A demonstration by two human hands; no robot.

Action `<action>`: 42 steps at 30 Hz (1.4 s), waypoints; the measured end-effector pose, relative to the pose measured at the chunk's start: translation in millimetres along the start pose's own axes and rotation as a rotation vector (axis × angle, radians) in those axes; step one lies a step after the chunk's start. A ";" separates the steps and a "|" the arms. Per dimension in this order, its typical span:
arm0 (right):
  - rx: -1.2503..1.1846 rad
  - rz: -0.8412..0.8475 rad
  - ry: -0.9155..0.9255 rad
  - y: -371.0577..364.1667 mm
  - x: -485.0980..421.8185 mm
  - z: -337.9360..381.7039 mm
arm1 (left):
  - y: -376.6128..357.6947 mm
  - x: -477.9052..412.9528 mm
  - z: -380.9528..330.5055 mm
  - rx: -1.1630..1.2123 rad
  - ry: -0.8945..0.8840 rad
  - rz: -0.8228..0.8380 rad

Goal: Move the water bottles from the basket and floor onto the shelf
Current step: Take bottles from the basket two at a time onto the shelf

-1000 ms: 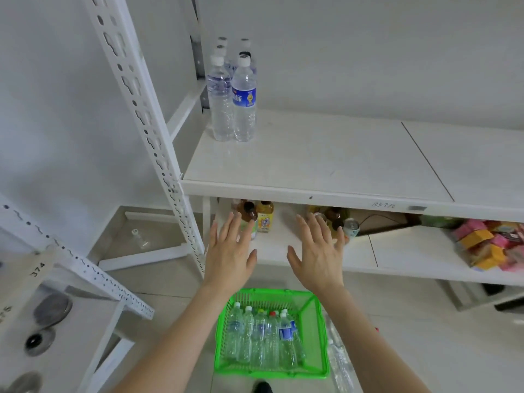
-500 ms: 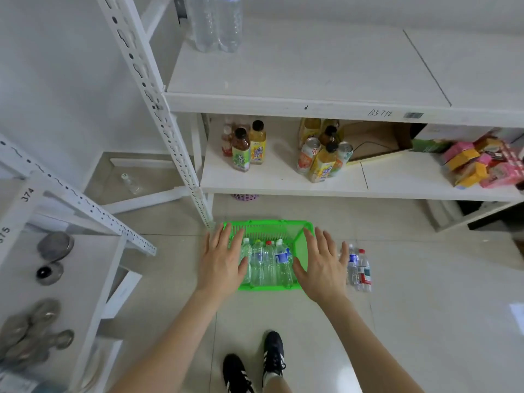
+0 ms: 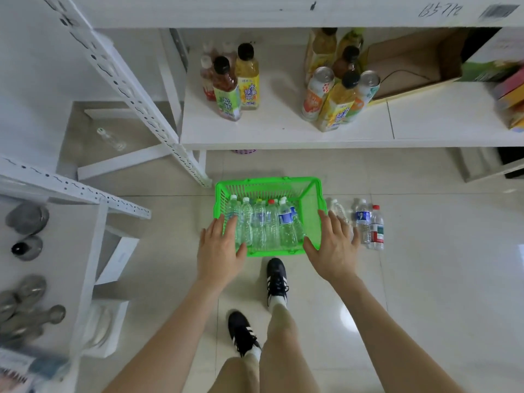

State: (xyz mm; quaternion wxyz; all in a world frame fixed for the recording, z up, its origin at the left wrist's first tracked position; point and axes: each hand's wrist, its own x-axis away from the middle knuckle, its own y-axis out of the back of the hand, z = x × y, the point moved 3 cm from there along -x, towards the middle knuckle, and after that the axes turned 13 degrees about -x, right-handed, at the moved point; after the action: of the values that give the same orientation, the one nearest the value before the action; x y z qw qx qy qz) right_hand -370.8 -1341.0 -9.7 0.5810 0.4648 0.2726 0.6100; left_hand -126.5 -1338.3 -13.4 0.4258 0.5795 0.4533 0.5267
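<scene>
Your left hand and right hand hover spread-fingered and empty over the green basket. About five water bottles remain inside it; three more floor bottles stand just right of it. Most of the transfer is judged outstanding.

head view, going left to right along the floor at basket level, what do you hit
left hand → green basket holding water bottles → right hand → clear floor bottle → blue-label bottle → red-cap bottle
</scene>
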 end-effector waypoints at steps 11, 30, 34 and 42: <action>-0.057 0.165 -0.070 -151.6 -135.3 -83.5 | -177.5 -112.1 -16.0 0.148 0.151 0.171; -0.339 0.310 -0.292 -421.3 -217.5 -205.3 | -450.0 -201.6 -10.4 0.378 0.267 0.388; -0.386 0.240 -0.320 -438.9 -231.6 -211.3 | -461.2 -208.7 -11.5 0.354 0.297 0.367; -0.406 0.236 -0.349 -446.8 -243.2 -219.0 | -482.8 -212.2 -11.3 0.442 0.385 0.387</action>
State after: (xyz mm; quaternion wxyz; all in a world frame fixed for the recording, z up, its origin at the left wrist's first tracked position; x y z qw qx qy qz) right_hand -387.0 -1450.9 -552.3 0.6252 0.4656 -0.0151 0.6263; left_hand -182.1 -1435.4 -528.9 0.0890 0.6228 0.5101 0.5865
